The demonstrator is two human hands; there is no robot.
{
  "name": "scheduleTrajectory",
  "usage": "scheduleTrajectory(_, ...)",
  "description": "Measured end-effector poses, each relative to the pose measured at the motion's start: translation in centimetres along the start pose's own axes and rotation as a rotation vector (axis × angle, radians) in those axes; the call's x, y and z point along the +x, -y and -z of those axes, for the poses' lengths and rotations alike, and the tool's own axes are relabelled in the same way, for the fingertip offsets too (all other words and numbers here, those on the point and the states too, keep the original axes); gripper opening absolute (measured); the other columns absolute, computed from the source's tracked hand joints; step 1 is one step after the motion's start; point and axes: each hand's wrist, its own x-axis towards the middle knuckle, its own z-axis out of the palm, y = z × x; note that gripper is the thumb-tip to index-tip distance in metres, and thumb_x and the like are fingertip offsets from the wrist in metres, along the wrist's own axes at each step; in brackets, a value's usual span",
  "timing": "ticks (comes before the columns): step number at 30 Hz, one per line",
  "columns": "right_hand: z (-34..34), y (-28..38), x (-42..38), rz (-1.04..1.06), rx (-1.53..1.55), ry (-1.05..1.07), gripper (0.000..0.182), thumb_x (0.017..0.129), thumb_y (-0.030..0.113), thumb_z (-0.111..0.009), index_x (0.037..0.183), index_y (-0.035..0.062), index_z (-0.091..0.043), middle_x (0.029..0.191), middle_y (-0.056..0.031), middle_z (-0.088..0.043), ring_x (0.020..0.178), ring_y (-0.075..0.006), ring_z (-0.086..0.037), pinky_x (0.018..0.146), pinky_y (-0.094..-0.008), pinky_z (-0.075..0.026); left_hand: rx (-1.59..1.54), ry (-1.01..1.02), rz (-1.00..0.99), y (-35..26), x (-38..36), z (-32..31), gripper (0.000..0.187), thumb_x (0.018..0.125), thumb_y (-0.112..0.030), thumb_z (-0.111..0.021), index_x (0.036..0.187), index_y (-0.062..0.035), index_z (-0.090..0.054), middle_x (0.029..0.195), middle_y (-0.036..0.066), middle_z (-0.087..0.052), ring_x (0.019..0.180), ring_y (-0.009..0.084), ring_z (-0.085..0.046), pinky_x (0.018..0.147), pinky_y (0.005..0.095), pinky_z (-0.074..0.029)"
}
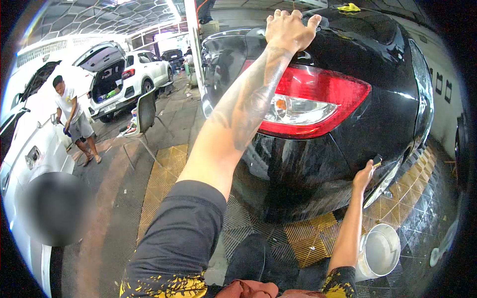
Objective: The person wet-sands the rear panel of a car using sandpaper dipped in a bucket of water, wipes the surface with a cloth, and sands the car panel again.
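Note:
The rear corner of a black car point(293, 184) fills the middle and right of the view, its paint wet-looking and streaked. A red and clear tail light point(318, 99) is set in that corner. My left hand point(292, 31) rests on the bodywork above the tail light, fingers spread and bent over the surface. Lower right, my right hand point(365, 176) is closed on a small black-and-yellow block point(378, 160), held against the car's side near the bumper. The block's exact kind is too small to make out.
A white bucket point(380, 251) stands beside my right forearm. On top of the car lies a yellow cloth point(349, 8). To the left are a grey chair point(145, 111), a person point(72, 114) by a white car point(35, 154), and another white car point(144, 67) with its tailgate up.

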Motion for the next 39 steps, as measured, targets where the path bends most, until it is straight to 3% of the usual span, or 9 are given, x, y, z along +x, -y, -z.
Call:
scheduleTrajectory(4,-0.1,6.7,-6.5,0.133,-0.007,0.102,0.056,0.103,0.025,-0.025,0.146,-0.0098,-0.013,0.156,-0.0232,-0.008,0.146,-0.0297,-0.007,0.118,-0.0371,-0.004,0.007,-0.012,-0.025,-0.1,0.1,0.4,0.07,0.091,-0.063,-0.036,0.115,-0.0027,-0.064,0.118,0.021,-0.062,0.121,0.0329,-0.05,0.103,0.045,-0.035)
scheduleTrajectory(6,-0.3,5.7,-5.4,0.199,-0.014,-0.003,0.059,0.103,0.032,-0.026,0.143,-0.0112,-0.023,0.15,-0.0246,-0.026,0.14,-0.0321,-0.026,0.114,-0.0356,-0.017,-0.005,-0.08,-0.035,0.1,-0.1,0.0,0.069,0.091,-0.062,-0.037,0.113,-0.0029,-0.065,0.116,0.022,-0.062,0.118,0.0335,-0.052,0.102,0.0443,-0.036)
scheduleTrajectory(9,0.2,-2.8,0.3,-0.139,-0.08,0.11,0.059,0.101,0.04,-0.035,0.126,-0.0132,-0.042,0.115,-0.0233,-0.054,0.095,-0.0298,-0.045,0.094,-0.0367,-0.035,-0.029,0.04,0.025,-1.6,-0.2,2.4,0.063,0.093,-0.058,-0.037,0.108,-0.0024,-0.064,0.11,0.026,-0.062,0.111,0.0381,-0.056,0.097,0.0449,-0.041)
scheduleTrajectory(13,-1.7,6.7,-5.0,0.16,0.04,-0.14,0.044,0.099,0.029,-0.039,0.116,-0.0103,-0.052,0.104,-0.0229,-0.059,0.097,-0.0331,-0.054,0.092,-0.0387,-0.039,0.067,0.029,0.035,-1.9,-0.2,2.9,0.06,0.095,-0.053,-0.037,0.102,-0.0018,-0.066,0.1,0.026,-0.066,0.097,0.042,-0.062,0.087,0.048,-0.048)
scheduleTrajectory(16,-0.6,6.2,-4.0,0.154,-0.086,-0.035,0.045,0.097,0.021,-0.038,0.129,-0.0115,-0.035,0.129,-0.0258,-0.035,0.121,-0.0346,-0.03,0.105,-0.0392,-0.022,0.332,0.033,-0.395,-0.2,0.7,0.5,0.057,0.1,-0.044,-0.028,0.096,-0.003,-0.067,0.088,0.021,-0.068,0.079,0.0411,-0.066,0.071,0.0519,-0.052)
scheduleTrajectory(18,-0.1,5.4,-1.4,-0.017,-0.133,-0.01,0.052,0.096,0.015,-0.036,0.138,-0.0123,-0.024,0.145,-0.0276,-0.018,0.137,-0.0356,-0.014,0.114,-0.0395,-0.01,0.168,-0.131,-0.143,0.0,0.4,-0.8,0.039,0.101,-0.028,-0.035,0.094,-0.0034,-0.064,0.078,0.017,-0.066,0.078,0.0323,-0.066,0.066,0.0447,-0.052)
scheduleTrajectory(19,-0.1,6.6,-1.5,-0.009,-0.118,-0.019,0.056,0.095,0.013,-0.036,0.142,-0.0127,-0.018,0.154,-0.0286,-0.01,0.145,-0.0362,-0.005,0.118,-0.0397,-0.004,0.072,0.194,-0.151,1.8,2.9,-1.7,0.061,0.097,-0.054,-0.029,0.129,-0.0105,-0.055,0.13,0.021,-0.054,0.123,0.0359,-0.05,0.103,0.0451,-0.037)
scheduleTrajectory(22,0.0,9.7,-6.3,0.083,0.161,0.052,0.064,0.099,0.023,-0.032,0.144,-0.0141,-0.005,0.155,-0.0276,-0.001,0.144,-0.0415,-0.001,0.118,-0.0426,0.0,0.037,0.141,-0.038,2.8,3.0,-2.2,0.081,0.089,-0.073,-0.02,0.135,-0.0129,-0.049,0.134,0.019,-0.052,0.13,0.0351,-0.043,0.106,0.0455,-0.032)
scheduleTrajectory(39,0.3,8.3,-4.5,0.112,-0.079,0.088,0.06,0.1,0.02,-0.029,0.148,-0.0049,-0.003,0.155,-0.0275,0.003,0.143,-0.0447,0.001,0.117,-0.049,-0.003,0.018,0.168,0.038,1.5,2.3,-0.7,0.084,0.087,-0.076,-0.02,0.134,-0.0144,-0.052,0.133,0.02,-0.053,0.128,0.0369,-0.045,0.106,0.0428,-0.031)
